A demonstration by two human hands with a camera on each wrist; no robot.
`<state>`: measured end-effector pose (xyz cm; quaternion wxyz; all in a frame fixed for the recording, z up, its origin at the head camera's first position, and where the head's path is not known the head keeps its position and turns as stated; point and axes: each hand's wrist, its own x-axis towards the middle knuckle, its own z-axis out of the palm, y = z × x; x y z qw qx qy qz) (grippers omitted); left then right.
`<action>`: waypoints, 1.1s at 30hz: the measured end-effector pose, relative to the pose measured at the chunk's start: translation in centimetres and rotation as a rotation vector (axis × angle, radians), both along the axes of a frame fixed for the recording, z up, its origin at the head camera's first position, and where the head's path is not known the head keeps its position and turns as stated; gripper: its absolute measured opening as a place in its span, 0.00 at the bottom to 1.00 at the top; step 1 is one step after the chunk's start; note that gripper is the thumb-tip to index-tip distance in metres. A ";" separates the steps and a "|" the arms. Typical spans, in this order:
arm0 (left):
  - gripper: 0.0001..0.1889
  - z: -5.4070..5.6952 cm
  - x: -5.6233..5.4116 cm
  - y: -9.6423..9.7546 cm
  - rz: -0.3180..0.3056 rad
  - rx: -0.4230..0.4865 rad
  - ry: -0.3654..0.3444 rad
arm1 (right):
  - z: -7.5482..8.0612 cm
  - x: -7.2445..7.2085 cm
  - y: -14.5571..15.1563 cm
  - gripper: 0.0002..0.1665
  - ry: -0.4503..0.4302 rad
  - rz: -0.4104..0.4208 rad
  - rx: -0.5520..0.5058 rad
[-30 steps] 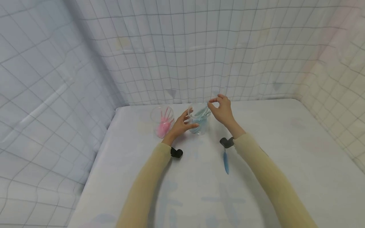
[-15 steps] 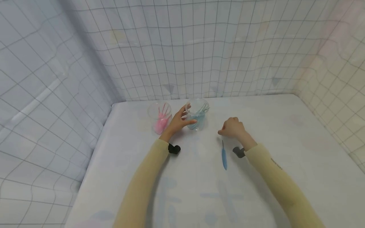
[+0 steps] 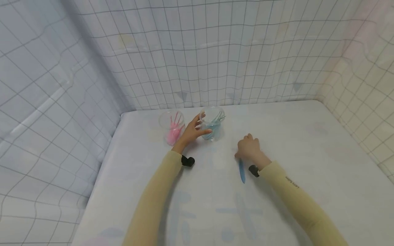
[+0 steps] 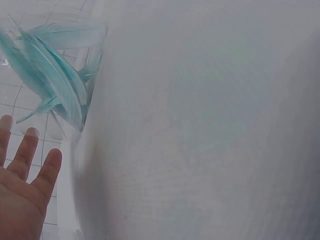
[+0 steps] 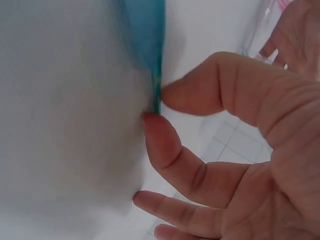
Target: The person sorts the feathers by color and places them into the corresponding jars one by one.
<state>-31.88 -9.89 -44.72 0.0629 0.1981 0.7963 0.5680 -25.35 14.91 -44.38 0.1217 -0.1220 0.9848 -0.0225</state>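
Observation:
A blue feather [image 3: 242, 172] lies on the white-covered table. At its quill is my right hand [image 3: 248, 148], and in the right wrist view the thumb [image 5: 192, 92] and index fingertip pinch the bare quill of the feather [image 5: 145, 30]. The other fingers stay loosely bent. My left hand [image 3: 191, 132] rests against the left side of a clear cup [image 3: 212, 112], thumb at the front. Several pale teal feathers [image 4: 55, 75] stand in that cup. The left fingers [image 4: 47, 172] are fairly straight and spread by the cup wall; the left thumb is out of that view.
Left of my left hand, a second clear cup [image 3: 163, 120] holds pink feathers [image 3: 174, 135]. White grid-patterned cloth walls [image 3: 197, 68] enclose the table [image 3: 292, 136] at the back and sides. Dark wrist devices [image 3: 187, 161] sit at both sleeves.
From the teal feathers' cup, my right hand has come down and toward me to the blue feather's quill. My left hand stays at the cup.

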 end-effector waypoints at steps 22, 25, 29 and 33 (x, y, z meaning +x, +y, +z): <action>0.47 -3.2 -2.2 0.0 0.016 0.004 0.018 | 4.8 -3.0 0.4 0.10 0.129 -0.060 -0.878; 0.47 -3.3 -2.3 0.1 0.010 0.017 0.022 | 5.8 -3.9 0.1 0.09 0.209 -0.168 -1.117; 0.47 -3.4 -2.4 0.1 0.021 0.000 0.019 | 6.7 -5.0 -0.8 0.05 0.367 -0.247 -1.370; 0.46 -3.5 -2.5 0.2 0.038 -0.008 0.030 | 6.7 -6.1 -1.9 0.04 0.509 -0.248 -1.451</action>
